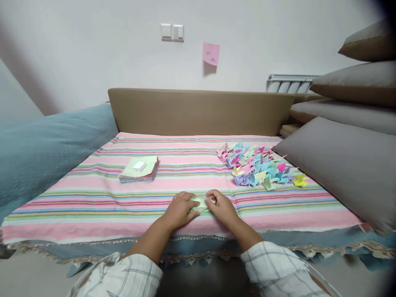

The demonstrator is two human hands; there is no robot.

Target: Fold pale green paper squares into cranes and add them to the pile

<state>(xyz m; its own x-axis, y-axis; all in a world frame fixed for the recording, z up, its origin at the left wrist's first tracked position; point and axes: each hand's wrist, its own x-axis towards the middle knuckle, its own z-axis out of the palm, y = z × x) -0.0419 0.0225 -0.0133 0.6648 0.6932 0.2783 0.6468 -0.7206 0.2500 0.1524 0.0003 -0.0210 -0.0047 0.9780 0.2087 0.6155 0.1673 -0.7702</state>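
A pale green sheet of origami paper, partly folded, lies on the striped cloth between my two hands. My left hand holds its left side down, thumb and fingers bent onto the paper. At the paper's right edge, my right hand pinches a corner between thumb and curled index finger. The fingers hide part of the folds. Beyond my right hand sits a heap of folded paper cranes in many colours. A stack of square paper stands to the far left, with a small white block on top.
The striped cloth covers the seat up to a brown backrest. Grey cushions are piled at the right, and a blue covered armrest borders the left. A pink note and switches are on the wall.
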